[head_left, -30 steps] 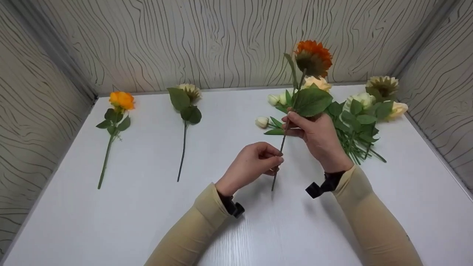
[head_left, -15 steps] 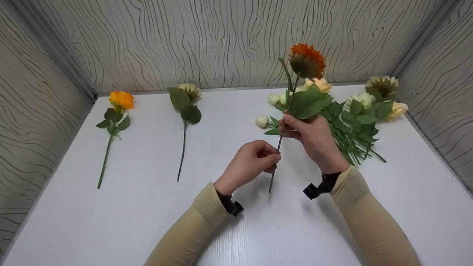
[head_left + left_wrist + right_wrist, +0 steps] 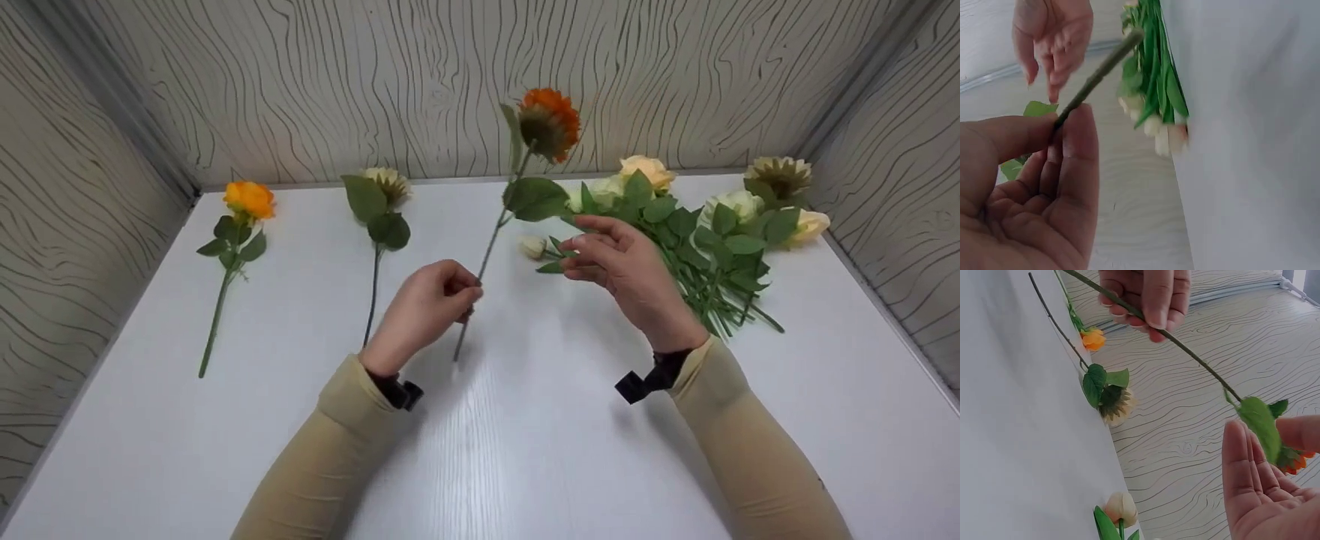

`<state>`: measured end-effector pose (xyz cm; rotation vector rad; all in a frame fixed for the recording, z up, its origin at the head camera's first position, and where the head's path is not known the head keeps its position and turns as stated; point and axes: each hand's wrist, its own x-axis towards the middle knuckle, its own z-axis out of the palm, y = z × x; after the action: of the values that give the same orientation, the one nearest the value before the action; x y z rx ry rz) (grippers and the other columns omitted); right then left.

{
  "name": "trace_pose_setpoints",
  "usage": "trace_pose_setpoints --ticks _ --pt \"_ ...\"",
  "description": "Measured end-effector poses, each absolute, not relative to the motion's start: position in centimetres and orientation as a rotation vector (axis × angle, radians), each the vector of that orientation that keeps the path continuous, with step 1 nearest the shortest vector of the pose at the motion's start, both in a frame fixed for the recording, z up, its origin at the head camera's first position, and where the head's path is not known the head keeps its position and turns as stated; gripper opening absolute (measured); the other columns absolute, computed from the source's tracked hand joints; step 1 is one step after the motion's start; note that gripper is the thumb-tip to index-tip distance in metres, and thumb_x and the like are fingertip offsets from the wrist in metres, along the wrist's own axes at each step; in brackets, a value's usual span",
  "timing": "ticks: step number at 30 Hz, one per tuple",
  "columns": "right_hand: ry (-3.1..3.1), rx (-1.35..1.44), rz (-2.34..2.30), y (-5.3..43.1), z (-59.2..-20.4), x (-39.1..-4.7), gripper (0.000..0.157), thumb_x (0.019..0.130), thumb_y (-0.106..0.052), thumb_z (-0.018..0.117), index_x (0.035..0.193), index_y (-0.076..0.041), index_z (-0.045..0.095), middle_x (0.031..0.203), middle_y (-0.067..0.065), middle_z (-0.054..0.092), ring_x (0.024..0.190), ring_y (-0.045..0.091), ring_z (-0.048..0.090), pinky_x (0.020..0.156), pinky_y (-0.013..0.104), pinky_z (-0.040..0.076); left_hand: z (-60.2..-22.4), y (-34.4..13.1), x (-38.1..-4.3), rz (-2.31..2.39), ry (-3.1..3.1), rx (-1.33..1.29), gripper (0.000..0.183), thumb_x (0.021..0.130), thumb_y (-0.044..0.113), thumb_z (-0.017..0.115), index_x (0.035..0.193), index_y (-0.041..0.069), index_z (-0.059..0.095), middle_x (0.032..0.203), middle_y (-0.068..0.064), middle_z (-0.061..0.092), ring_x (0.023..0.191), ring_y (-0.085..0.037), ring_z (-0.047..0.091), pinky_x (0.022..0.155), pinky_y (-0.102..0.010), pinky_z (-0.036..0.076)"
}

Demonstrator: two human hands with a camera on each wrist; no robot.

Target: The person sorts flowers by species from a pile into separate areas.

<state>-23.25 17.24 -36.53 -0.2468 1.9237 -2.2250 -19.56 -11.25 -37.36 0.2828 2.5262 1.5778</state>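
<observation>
Between thumb and fingers my left hand (image 3: pixel 431 307) pinches the lower stem of an orange sunflower (image 3: pixel 551 124), which tilts to the right with its bloom uppermost. The left wrist view shows the stem's cut end (image 3: pixel 1134 39) sticking out past the fingertips. To the right of that stem, my right hand (image 3: pixel 630 274) hangs in the air with fingers loosely bent and nothing held. Its fingertips are near a white tulip (image 3: pixel 533 247) on the table. Left of my left hand lies a cream sunflower (image 3: pixel 386 187), its lower stem partly hidden behind the wrist.
A yellow-orange rose (image 3: pixel 250 200) lies at the far left of the white table (image 3: pixel 150 450). At the right is a pile of roses and other flowers (image 3: pixel 720 247), with a cream sunflower (image 3: pixel 780 178) at its back. A patterned wall (image 3: pixel 420 82) stands behind the table.
The orange sunflower has moved left in my left hand. My right hand has let go of its stem and stayed about where it was, fingers now loosened.
</observation>
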Motion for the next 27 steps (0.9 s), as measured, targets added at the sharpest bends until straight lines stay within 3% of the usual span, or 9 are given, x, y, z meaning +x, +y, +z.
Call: trace_pose_setpoints --ticks 6,12,20,27 --pt "1.948 -0.257 -2.229 17.4 -36.3 -23.2 0.046 0.103 -0.019 0.066 0.142 -0.002 0.05 0.122 0.023 0.062 0.1 0.032 0.067 0.087 0.039 0.059 -37.5 -17.3 -21.0 1.145 2.875 0.024 0.01 0.101 0.013 0.065 0.104 0.005 0.069 0.095 -0.01 0.067 0.08 -0.025 0.06 0.069 -0.037 0.052" --pt "1.96 -0.255 -2.213 17.5 -36.5 -23.1 0.043 0.103 -0.019 0.064 0.14 -0.002 0.052 0.116 0.018 0.065 0.103 0.034 0.066 0.087 0.039 0.059 -39.7 -20.7 -22.3 0.872 2.965 -0.053 0.012 0.1 0.008 0.059 0.099 -0.001 0.068 0.093 -0.015 0.066 0.081 -0.03 0.059 0.074 -0.042 0.052" --pt "1.958 -0.281 -2.226 17.3 -36.6 -23.0 0.04 0.104 -0.018 0.064 0.138 0.0 0.054 0.109 0.015 0.067 0.098 0.028 0.067 0.087 0.04 0.059 -41.3 -21.9 -22.6 0.815 2.945 -0.071 0.018 0.095 0.004 0.055 0.101 -0.006 0.069 0.097 -0.019 0.068 0.088 -0.035 0.063 0.081 -0.049 0.053" --pt "1.953 -0.294 -2.196 16.9 -36.7 -23.1 0.04 0.103 -0.02 0.064 0.138 -0.001 0.054 0.11 0.016 0.067 0.098 0.028 0.068 0.087 0.04 0.059 -41.2 -22.0 -22.3 0.816 2.904 -0.134 0.017 0.098 0.01 0.058 0.098 -0.004 0.068 0.09 -0.016 0.066 0.079 -0.031 0.06 0.072 -0.044 0.051"
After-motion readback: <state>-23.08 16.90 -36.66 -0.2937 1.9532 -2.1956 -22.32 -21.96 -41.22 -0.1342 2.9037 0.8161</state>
